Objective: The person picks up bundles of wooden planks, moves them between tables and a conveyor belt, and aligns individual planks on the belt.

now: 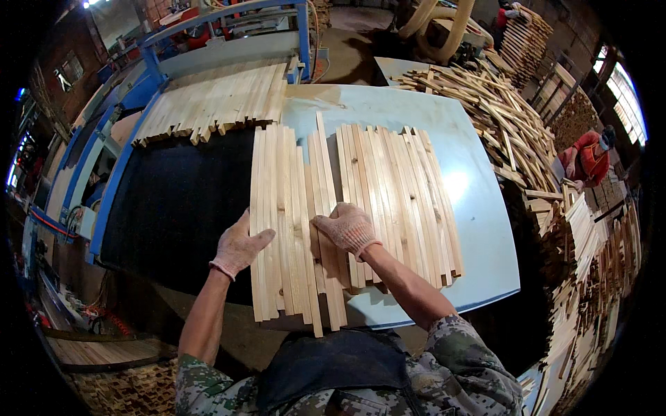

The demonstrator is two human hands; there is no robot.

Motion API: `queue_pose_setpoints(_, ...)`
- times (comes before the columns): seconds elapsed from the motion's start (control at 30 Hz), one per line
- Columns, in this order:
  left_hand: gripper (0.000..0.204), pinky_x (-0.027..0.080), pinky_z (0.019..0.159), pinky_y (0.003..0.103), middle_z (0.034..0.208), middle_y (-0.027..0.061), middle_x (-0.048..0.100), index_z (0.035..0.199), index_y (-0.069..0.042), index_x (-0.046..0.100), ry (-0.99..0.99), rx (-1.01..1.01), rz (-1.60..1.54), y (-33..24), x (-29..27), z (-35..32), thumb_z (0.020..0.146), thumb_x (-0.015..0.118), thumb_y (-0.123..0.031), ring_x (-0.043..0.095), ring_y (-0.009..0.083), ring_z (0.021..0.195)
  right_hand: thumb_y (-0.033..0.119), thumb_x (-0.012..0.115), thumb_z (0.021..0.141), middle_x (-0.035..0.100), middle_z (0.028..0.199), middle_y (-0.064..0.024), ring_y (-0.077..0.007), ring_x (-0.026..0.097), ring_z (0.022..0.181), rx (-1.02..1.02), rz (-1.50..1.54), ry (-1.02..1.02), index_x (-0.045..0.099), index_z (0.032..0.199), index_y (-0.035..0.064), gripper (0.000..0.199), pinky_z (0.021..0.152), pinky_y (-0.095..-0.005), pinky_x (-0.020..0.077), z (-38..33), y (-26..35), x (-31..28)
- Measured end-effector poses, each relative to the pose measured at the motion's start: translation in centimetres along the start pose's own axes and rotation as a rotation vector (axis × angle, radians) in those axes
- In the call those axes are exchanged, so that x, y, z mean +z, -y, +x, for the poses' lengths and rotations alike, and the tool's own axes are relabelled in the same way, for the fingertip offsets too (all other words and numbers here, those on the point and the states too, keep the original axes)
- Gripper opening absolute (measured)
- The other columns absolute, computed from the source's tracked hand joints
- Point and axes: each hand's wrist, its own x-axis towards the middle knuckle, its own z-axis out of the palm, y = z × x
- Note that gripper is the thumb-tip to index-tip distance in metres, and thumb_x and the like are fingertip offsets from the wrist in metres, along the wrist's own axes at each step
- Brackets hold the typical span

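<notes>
My left hand (239, 246), in a light knitted glove, presses on the left side of a batch of narrow wooden strips (281, 187), its thumb lying over the top. My right hand (347, 227), gloved too, grips the batch's right side with its thumb pointing left; its other fingers are partly hidden. The strips lie side by side, pointing away from me, and their ends are uneven; one strip (320, 128) juts out at the far end. Right of them rests a second row of strips (402, 201), beneath my right wrist and forearm.
The strips lie partly on a pale blue tabletop (479, 229). At left is a black belt (187, 187) with more strips (215, 97) at its far end, under a blue machine frame (305, 41). Heaped wood (485, 111) and a person in red (586, 159) are at right.
</notes>
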Motion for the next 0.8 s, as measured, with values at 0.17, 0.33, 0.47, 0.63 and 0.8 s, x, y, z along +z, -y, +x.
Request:
queue_pose_setpoints(0.17,0.069,0.053,0.108,0.044,0.135,0.0180,0.072,0.152,-0.012,0.053,0.144,-0.041,0.041,2.6,0.0,2.1,0.095,0.071,-0.045,0.071,0.0330,0.123,0.051,0.075,0.092,0.076,0.083,-0.0218,-0.0271,0.075,0.078,0.020,-0.091,0.068,0.078,0.089,-0.0028,0.054,0.073,-0.0435,0.0612,1.9,-1.2,2.8)
queue_pose_setpoints(0.33,0.065,0.053,0.107,0.044,0.130,0.0172,0.073,0.150,-0.013,0.056,0.138,-0.091,0.091,3.0,1.8,3.9,0.096,0.069,-0.048,0.071,0.0305,0.120,0.040,0.069,0.098,0.076,0.107,-0.0277,-0.0398,0.075,0.107,-0.015,-0.203,-0.028,0.067,0.122,-0.0020,0.048,0.095,-0.0493,0.0594,0.2,-0.2,3.3)
queue_pose_setpoints(0.47,0.066,0.053,0.108,0.044,0.132,0.0175,0.072,0.151,-0.012,0.056,0.120,-0.059,0.070,4.0,2.5,4.5,0.096,0.068,-0.047,0.071,0.0308,0.121,0.040,0.069,0.100,0.074,0.116,-0.0290,-0.0417,0.072,0.117,0.023,-0.123,0.066,0.059,0.135,-0.0013,0.055,0.102,-0.0513,0.0574,-0.5,2.1,1.2)
queue_pose_setpoints(0.63,0.068,0.052,0.110,0.043,0.138,0.0168,0.071,0.153,-0.011,0.054,0.155,-0.109,0.058,3.5,2.5,7.1,0.096,0.068,-0.045,0.069,0.0313,0.124,0.045,0.067,0.101,0.076,0.112,-0.0262,-0.0369,0.075,0.108,0.059,-0.130,0.004,0.049,0.152,-0.0076,0.076,0.098,-0.0461,0.0601,1.0,2.4,1.5)
queue_pose_setpoints(0.8,0.069,0.053,0.108,0.041,0.136,0.0170,0.072,0.151,-0.009,0.055,0.128,-0.056,0.012,4.0,3.5,6.4,0.095,0.070,-0.047,0.070,0.0325,0.124,0.048,0.065,0.103,0.073,0.119,-0.0299,-0.0401,0.073,0.116,-0.094,-0.260,0.029,0.053,0.146,-0.0062,0.070,0.099,-0.0467,0.0595,-2.8,2.4,0.8)
